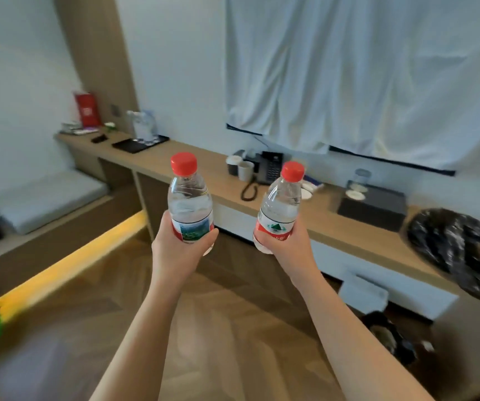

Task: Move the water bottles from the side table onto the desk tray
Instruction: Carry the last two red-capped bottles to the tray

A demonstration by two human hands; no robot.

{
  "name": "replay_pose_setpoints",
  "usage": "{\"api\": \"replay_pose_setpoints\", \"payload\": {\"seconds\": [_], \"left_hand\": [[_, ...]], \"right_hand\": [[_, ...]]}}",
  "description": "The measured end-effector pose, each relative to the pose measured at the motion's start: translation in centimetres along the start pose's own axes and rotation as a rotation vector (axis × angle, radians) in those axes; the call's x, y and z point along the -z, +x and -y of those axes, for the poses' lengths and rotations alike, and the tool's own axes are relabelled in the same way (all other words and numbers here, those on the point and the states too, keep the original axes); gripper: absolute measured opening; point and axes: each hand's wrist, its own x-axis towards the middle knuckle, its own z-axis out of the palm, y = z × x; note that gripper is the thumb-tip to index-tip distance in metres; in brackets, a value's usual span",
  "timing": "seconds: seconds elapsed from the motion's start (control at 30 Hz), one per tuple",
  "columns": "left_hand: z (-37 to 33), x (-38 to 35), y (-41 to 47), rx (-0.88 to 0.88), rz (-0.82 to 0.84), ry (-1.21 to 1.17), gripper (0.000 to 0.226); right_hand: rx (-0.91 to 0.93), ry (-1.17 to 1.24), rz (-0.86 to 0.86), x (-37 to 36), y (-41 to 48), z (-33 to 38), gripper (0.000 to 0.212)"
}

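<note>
Carrying step, by the look of it. Left hand (175,250) is gripping the left bottle (189,198) and right hand (288,244) the right bottle (282,204), both upright in mid-air, short of the desk (204,166). Next, probably: approaching the tray (128,146) and setting both down.

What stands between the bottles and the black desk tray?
Nothing visible does. Left hand holds one bottle, right hand the other bottle, in open air; clear items occupy the tray only at its back.

Left hand (179,244) grips one red-capped water bottle (189,198) upright; right hand (286,241) grips a second bottle (280,204), tilted slightly. Black tray (134,145) lies on the wooden desk (192,166) beyond.
</note>
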Motion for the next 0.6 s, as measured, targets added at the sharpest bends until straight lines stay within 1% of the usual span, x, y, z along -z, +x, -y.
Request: {"api": "replay_pose_setpoints", "payload": {"seconds": [0.13,0.23,0.4,0.6], "left_hand": [[-0.5,1.0,-0.5,0.013,-0.153,0.025,0.065],[-0.4,1.6,-1.1,0.025,-0.227,0.035,0.065],[-0.3,2.8,-1.4,0.023,-0.288,0.069,0.067],[0.3,4.4,-1.4,0.031,-0.343,0.071,0.066]], "right_hand": [[0.057,0.009,0.139,-1.8,1.4,1.2,0.058],[0.090,0.008,0.205,-2.9,1.6,1.5,0.057],[0.124,0.026,0.263,-4.5,1.8,1.6,0.065],[0.148,0.049,0.273,-6.7,2.1,1.6,0.070]]}}
